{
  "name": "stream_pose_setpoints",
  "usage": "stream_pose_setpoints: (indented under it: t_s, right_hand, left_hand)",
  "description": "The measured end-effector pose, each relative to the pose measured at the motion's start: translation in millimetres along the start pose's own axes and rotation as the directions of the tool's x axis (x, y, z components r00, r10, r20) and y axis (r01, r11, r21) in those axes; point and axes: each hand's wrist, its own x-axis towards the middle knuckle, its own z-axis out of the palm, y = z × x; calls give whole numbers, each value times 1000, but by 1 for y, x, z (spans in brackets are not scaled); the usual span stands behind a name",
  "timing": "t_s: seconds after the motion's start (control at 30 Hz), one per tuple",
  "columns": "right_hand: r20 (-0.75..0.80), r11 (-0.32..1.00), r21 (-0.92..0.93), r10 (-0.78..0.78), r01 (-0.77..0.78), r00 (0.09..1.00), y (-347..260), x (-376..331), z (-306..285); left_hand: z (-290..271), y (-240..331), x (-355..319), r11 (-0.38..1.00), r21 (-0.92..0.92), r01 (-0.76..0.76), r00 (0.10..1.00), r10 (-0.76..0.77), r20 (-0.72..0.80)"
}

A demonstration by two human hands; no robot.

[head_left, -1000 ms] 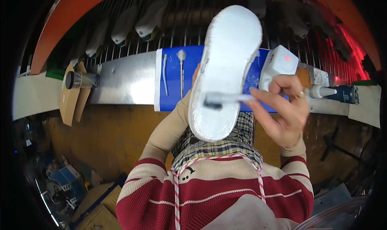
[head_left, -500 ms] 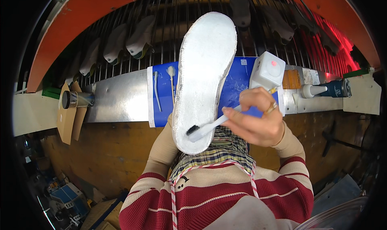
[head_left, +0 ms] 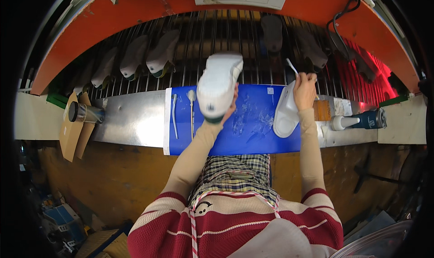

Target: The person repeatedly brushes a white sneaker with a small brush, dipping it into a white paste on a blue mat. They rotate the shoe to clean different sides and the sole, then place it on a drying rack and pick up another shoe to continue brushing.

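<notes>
While left hand (head_left: 231,105) lifts shoe (head_left: 219,86), right hand (head_left: 305,90) outstretched

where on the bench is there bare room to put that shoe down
Free: the steel plate between the dark cylinder and the blue mat, and the mat's middle between the white shoe and the white jug. Crowded: the mat's left edge with two brushes, and right of the jug.

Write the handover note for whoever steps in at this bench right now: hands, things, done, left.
Left hand: grips a white shoe, raised over the blue mat, toward the slatted rack.
Right hand: holds a thin white brush at the white container on the mat's right end.
Also there: two spare brushes on the mat's left, a bottle lying on its side to the right, other shoes on the rack.
Done: cannot tell from here whether the shoe is coated.
Left: probably set this shoe on the rack; check first.
</notes>
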Motion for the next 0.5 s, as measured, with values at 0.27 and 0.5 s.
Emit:
stream_pose_setpoints:
  t_s: [0.27, 0.5]
  right_hand:
    - [12, 995, -92, 37, -35, 999, -6, -1, 13]
    - [23, 995, -87, 40, -38, 999, -6, -3, 13]
  left_hand:
    - [-38, 115, 133, 947, 111, -302, 937, 316, -151]
    - [-8, 89, 114, 915, 131, -383, 836, 403, -371]
